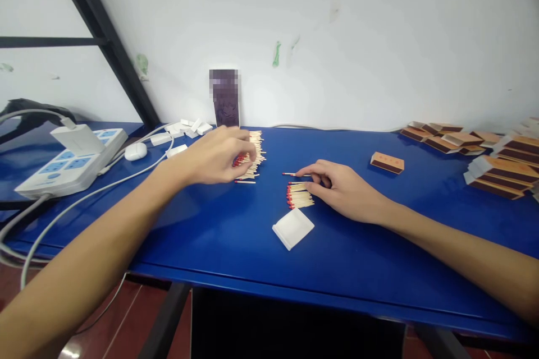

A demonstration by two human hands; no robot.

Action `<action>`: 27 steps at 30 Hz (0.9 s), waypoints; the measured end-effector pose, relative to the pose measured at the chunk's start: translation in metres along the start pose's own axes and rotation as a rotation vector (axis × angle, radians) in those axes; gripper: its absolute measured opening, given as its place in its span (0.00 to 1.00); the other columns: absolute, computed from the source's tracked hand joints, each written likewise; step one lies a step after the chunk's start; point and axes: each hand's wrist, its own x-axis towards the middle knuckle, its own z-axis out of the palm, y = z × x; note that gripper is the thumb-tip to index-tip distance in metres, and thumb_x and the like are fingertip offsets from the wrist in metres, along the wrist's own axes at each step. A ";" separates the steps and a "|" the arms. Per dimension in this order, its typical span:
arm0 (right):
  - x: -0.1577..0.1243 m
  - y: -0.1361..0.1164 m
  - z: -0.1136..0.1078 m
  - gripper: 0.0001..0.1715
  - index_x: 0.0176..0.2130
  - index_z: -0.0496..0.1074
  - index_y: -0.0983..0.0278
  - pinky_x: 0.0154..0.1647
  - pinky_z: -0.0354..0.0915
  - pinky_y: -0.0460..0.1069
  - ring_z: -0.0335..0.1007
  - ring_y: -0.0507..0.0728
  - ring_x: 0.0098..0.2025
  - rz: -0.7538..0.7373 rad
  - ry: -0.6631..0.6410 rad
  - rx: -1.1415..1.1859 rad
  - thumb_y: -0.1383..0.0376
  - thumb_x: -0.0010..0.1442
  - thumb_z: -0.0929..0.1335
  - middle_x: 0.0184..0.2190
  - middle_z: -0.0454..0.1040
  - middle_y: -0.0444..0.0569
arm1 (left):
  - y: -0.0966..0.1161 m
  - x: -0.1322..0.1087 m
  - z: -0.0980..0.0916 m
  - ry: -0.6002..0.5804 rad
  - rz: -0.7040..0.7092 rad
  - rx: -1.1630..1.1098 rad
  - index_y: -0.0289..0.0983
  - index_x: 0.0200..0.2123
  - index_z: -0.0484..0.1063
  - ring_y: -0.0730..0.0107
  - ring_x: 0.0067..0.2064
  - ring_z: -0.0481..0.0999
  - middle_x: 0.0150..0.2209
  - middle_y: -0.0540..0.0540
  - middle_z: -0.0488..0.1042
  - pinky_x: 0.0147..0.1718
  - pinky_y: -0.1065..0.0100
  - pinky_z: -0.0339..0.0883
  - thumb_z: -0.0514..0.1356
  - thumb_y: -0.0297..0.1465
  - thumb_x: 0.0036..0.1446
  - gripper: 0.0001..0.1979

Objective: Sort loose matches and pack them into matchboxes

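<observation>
My left hand (225, 154) reaches over a dense pile of red-headed matches (256, 146). Its thumb and fingers curl together at the match heads; what they pinch is hidden. Just below lies one loose match (245, 182). My right hand (334, 185) rests low over the table, thumb and index finger apart. The index fingertip touches the tail of a single match (288, 174). Below that match, a small row of matches (298, 196) lies side by side, heads to the left, with my right thumb at its upper edge. A white matchbox tray (293, 228) sits nearer me.
One closed matchbox (387, 162) lies right of my right hand. Stacked matchbox sleeves (503, 174) fill the far right. White trays (189, 128) are heaped at the back left. A power strip (76, 162) with cables, an earbud case (135, 151) and an upright phone (226, 98) stand around.
</observation>
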 end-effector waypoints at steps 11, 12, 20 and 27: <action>0.000 -0.007 0.001 0.19 0.48 0.78 0.59 0.33 0.59 0.51 0.63 0.54 0.31 0.024 -0.043 0.066 0.62 0.62 0.63 0.32 0.68 0.47 | 0.008 -0.004 0.001 -0.261 0.015 -0.100 0.38 0.33 0.78 0.70 0.30 0.73 0.30 0.49 0.78 0.29 0.69 0.56 0.58 0.28 0.56 0.07; -0.001 -0.007 0.002 0.18 0.47 0.78 0.59 0.33 0.59 0.51 0.63 0.54 0.30 0.005 -0.043 0.076 0.62 0.62 0.63 0.31 0.67 0.47 | 0.009 -0.004 0.002 -0.271 0.013 -0.089 0.38 0.32 0.77 0.70 0.31 0.73 0.30 0.49 0.78 0.30 0.68 0.56 0.58 0.27 0.56 0.07; 0.000 -0.004 0.007 0.21 0.53 0.74 0.59 0.36 0.62 0.52 0.65 0.56 0.33 -0.007 0.029 0.031 0.62 0.64 0.61 0.31 0.66 0.47 | 0.024 -0.005 0.002 -0.300 -0.014 -0.204 0.38 0.32 0.77 0.73 0.28 0.70 0.31 0.49 0.76 0.30 0.69 0.57 0.59 0.26 0.55 0.06; 0.000 -0.003 0.007 0.17 0.46 0.77 0.59 0.35 0.61 0.51 0.64 0.54 0.30 -0.034 0.015 0.001 0.63 0.64 0.62 0.31 0.67 0.46 | 0.033 0.006 0.010 -0.195 -0.005 -0.202 0.38 0.32 0.76 0.73 0.28 0.68 0.30 0.50 0.75 0.28 0.69 0.56 0.58 0.29 0.55 0.05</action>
